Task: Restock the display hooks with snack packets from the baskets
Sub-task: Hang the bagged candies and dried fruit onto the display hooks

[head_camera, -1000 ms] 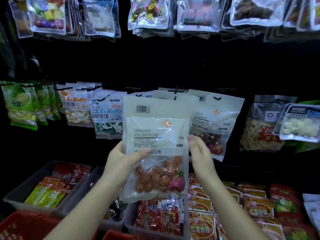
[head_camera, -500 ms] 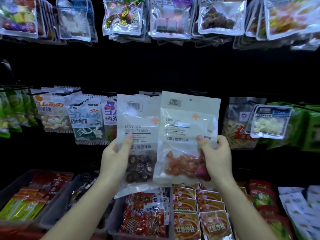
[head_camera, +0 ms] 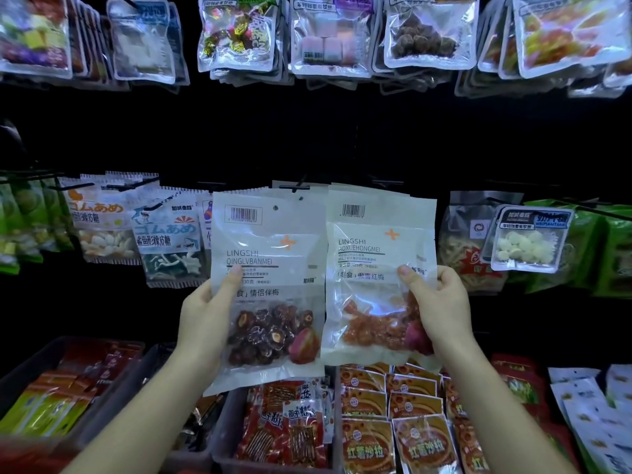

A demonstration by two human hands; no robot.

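Head view: well to the left of the left hand [head_camera: 205,323], green packets [head_camera: 24,227] and gummy packets [head_camera: 164,234] hang in 1 row. Below that hand and to its left, a grey basket [head_camera: 20,367] holds yellow-green and red sachets.

The left hand is raised and clamped on the left edge of a packet of dark plums [head_camera: 270,268]. Its thumb lies on the front beside the printed text, and its fingers are hidden behind the film. Above this hand a black hook [head_camera: 295,187] juts out just over the packet's top edge. Whether the packet hangs on it cannot be told.

Between the 2 hands, the dark packet's right edge meets the left edge of a packet of red plums [head_camera: 379,268], and both are upright with barcodes at the top. The right hand [head_camera: 441,309] grips that second packet low on its right side, thumb on the front and fingers curled round the edge.

Under both hands, a second basket [head_camera: 225,449] holds red snack packets, with orange packets [head_camera: 420,446] stacked beside it. To the right of the right hand hangs a packet of white pieces [head_camera: 528,239]. High above both hands runs an upper row of packets [head_camera: 328,32].
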